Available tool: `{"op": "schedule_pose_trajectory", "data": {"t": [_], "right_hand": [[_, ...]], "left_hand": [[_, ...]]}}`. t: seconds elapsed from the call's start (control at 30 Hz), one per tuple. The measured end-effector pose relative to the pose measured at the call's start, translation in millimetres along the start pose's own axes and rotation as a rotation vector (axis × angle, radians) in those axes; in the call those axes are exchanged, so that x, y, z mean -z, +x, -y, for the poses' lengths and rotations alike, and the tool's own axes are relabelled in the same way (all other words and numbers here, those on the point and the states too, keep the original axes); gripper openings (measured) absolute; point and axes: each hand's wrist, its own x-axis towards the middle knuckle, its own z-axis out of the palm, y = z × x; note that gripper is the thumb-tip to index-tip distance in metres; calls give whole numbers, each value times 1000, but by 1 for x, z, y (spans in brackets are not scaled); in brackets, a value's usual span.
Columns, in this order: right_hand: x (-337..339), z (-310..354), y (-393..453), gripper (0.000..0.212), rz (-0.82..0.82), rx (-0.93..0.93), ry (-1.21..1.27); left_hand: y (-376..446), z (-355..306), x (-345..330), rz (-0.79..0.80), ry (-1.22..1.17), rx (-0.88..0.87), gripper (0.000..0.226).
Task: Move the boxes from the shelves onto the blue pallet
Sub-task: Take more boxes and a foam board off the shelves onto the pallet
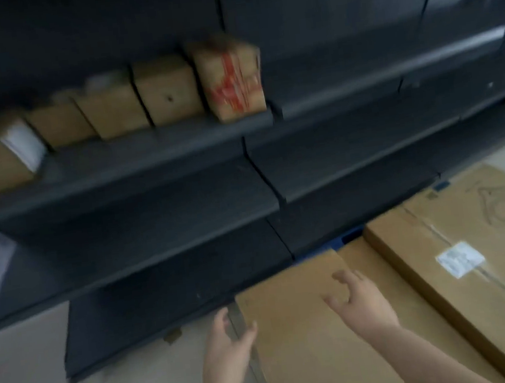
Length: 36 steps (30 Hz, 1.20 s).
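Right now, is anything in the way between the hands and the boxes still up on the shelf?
Nothing visible blocks them. The left hand and right hand hang open over the flat box low down. The row of shelf boxes sits higher, to the left, with only open air and bare shelf edges in front.

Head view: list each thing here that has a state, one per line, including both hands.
left hand: open, at the left edge of the flat box
right hand: open, fingers loosely curled above the flat box, holding nothing
flat box: lying flat, closed
large box: lying flat, taped shut
shelf boxes: upright in a row on the shelf
red-printed box: upright, at the row's right end
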Motion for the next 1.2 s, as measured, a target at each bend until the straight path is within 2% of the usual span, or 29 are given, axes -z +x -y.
{"op": "schedule_pose_trajectory", "data": {"t": [0.13, 0.27, 0.4, 0.5, 0.63, 0.83, 0.93, 1.03, 1.13, 1.2], "right_hand": [[114, 127, -28, 44, -56, 238, 142], [214, 244, -54, 46, -173, 479, 160], [281, 343, -68, 47, -239, 614, 181], [306, 412, -63, 47, -255, 692, 176], [309, 504, -38, 56, -240, 703, 234], [291, 600, 14, 66, -259, 558, 327], [280, 624, 31, 65, -299, 442, 327], [274, 636, 39, 61, -353, 386, 373], [269, 634, 43, 56, -358, 357, 438], [265, 623, 42, 58, -314, 342, 537]], "left_hand": [[-46, -123, 94, -127, 4, -247, 59], [-87, -235, 189, -276, -13, -477, 56], [-111, -325, 272, -430, -23, -647, 53], [-112, -374, 328, -506, -55, -718, 53], [-80, -410, 396, -599, -37, -718, 53], [-9, -442, 469, -746, -18, -602, 58], [19, -452, 485, -627, -166, -518, 72], [31, -454, 486, -486, -361, -432, 72], [32, -444, 486, -521, -402, -423, 63], [23, -434, 483, -539, -460, -421, 48]]}}
